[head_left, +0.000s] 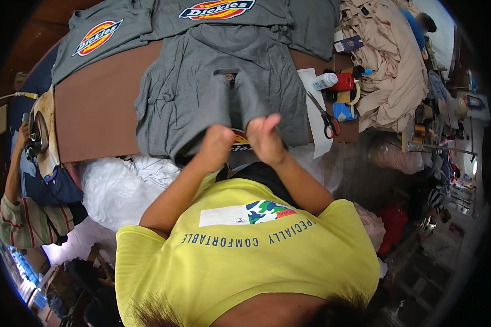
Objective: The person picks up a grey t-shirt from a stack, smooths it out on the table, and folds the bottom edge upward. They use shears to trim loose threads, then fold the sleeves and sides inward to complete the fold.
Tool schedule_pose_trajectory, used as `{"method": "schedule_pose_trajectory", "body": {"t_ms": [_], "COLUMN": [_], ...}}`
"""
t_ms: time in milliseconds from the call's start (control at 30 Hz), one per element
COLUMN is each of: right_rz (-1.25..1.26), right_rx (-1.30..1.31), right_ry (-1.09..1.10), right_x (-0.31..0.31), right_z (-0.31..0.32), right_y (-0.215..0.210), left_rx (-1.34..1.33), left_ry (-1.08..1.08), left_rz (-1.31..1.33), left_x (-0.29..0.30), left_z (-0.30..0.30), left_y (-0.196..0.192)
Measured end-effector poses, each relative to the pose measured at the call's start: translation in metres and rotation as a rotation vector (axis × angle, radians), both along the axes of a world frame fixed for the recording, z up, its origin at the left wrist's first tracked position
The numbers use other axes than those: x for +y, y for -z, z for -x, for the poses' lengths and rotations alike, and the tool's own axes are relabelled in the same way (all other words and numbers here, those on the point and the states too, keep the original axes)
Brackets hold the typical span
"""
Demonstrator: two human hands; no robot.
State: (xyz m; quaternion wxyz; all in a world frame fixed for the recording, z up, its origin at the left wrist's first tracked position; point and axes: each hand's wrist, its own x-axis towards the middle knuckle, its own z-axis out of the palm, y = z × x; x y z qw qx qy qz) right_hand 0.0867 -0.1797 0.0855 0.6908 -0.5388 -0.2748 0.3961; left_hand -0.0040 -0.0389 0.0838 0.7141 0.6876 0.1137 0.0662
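A grey T-shirt (213, 60) is spread on the brown tabletop in front of me, its near part lifted into two raised folds. My left hand (217, 146) is closed on the left fold, fingers mostly hidden by the hand itself. On the right fold my right hand (265, 139) grips the cloth, thumb sticking up and out. Between the folds a small neck label shows, and lower down part of a colourful print. Two more grey T-shirts, one at the far left (114, 49) and one at the far middle (229, 24), lie with oval prints facing up.
Scissors (327, 117) rest on a white paper strip (321, 143) at right, beside a white bottle (325, 82), a red container (343, 82) and tape (356, 94). Beige cloth (387, 60) is heaped beyond. Clear plastic (114, 191) bulges below the table. At left, another person's hand (23, 136) holds an iron.
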Motion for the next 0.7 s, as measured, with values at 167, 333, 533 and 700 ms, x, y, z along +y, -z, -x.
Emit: {"method": "schedule_pose_trajectory", "body": {"t_ms": [167, 333, 533, 700], "right_rz": [-0.121, -0.205, -0.204, -0.143], "right_rx": [-0.106, -0.110, -0.462, -0.672], "right_ry": [0.003, -0.187, 0.206, 0.092], "right_x": [0.010, -0.011, -0.011, -0.124], "right_z": [0.042, 0.047, 0.063, -0.023], "right_y": [-0.020, 0.009, -0.023, -0.073], "left_rx": [-0.334, -0.359, -0.264, -0.094], "left_ry": [0.082, 0.070, 0.073, 0.045], "left_rz": [0.211, 0.207, 0.087, -0.071], "left_x": [-0.039, -0.050, -0.045, 0.061], "left_z": [0.013, 0.025, 0.037, 0.094], "left_y": [-0.010, -0.020, -0.020, -0.127]}}
